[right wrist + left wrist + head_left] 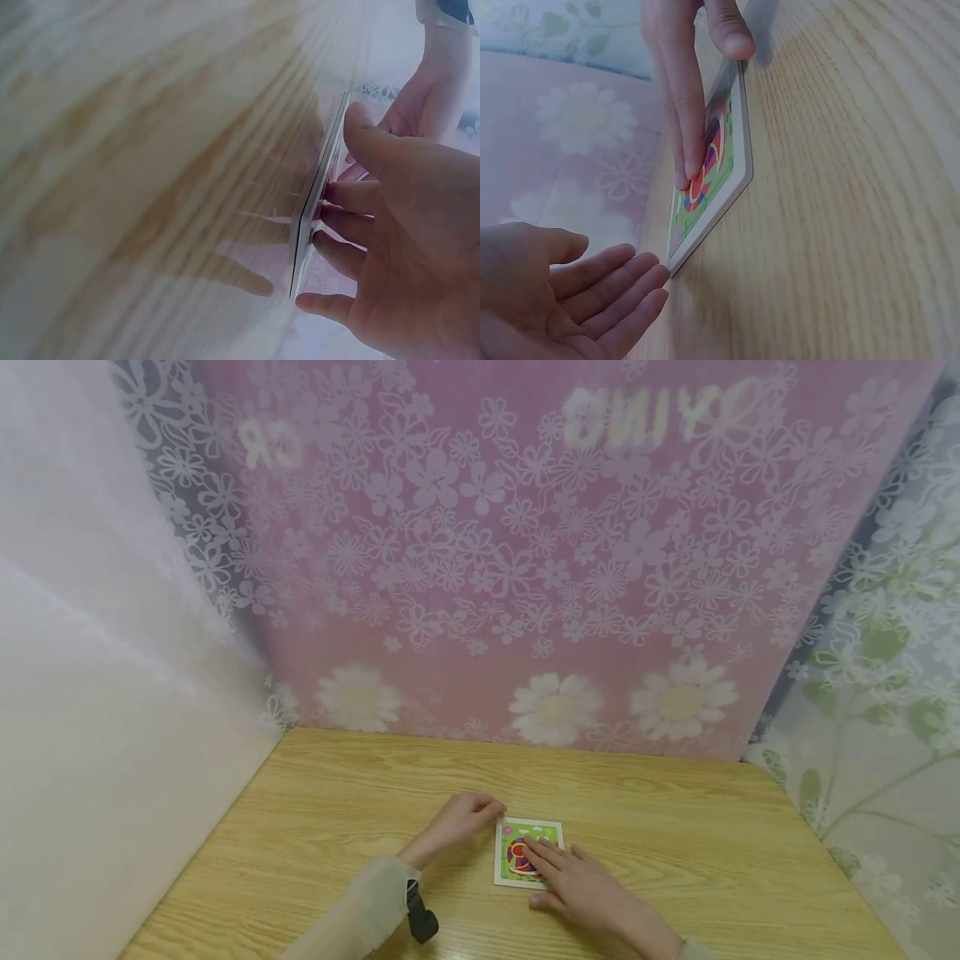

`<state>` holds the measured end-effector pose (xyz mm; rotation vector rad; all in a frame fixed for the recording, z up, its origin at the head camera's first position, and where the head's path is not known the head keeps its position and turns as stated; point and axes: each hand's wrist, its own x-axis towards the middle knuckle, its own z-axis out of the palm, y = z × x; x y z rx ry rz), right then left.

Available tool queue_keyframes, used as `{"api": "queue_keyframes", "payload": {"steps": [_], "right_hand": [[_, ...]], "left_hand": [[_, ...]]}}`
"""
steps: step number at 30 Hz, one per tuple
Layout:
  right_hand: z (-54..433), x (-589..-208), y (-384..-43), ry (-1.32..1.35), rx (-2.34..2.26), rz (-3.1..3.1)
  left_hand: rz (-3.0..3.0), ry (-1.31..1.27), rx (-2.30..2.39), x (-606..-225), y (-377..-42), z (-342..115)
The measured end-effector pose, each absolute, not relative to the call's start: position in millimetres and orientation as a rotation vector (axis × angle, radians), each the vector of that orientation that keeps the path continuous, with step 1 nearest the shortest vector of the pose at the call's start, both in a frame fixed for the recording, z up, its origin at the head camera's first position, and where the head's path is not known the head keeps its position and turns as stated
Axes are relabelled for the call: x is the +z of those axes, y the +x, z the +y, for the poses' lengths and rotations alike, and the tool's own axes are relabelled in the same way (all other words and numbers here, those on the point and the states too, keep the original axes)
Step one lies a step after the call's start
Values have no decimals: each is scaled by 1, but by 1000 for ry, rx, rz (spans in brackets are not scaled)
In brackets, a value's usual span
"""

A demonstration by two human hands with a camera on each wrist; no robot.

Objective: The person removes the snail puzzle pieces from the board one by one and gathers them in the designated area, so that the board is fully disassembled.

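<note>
A thin square picture board (pixel 517 860) lies on the wooden table, with a white border and a red, blue and yellow figure on green. Outstretched fingers of my right hand (pixel 588 893) rest on its picture, covering the right part; the thumb is near the lower edge. My left hand (pixel 467 818) is beside the board's far left corner, holding nothing. In the left wrist view, that left hand (pixel 592 292) has its palm turned up, its extended fingertips right at the board's corner. From the right wrist, the board (pixel 304 225) appears almost edge-on.
The wood-grain table (pixel 360 785) extends around the board. A pink floral curtain (pixel 480 568) hangs behind it, with pale sheets (pixel 97 693) at the sides. A black strap (pixel 420 914) circles the left wrist at the beige sleeve.
</note>
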<state>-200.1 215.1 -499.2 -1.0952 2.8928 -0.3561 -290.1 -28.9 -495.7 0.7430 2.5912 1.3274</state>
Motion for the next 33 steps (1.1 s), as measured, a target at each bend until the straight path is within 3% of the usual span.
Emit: {"api": "queue_keyframes", "payload": {"steps": [33], "right_hand": [[212,-500,-199,-1116,-291,2953]], "left_hand": [[2747,903,983,-497,-296,-15]]}}
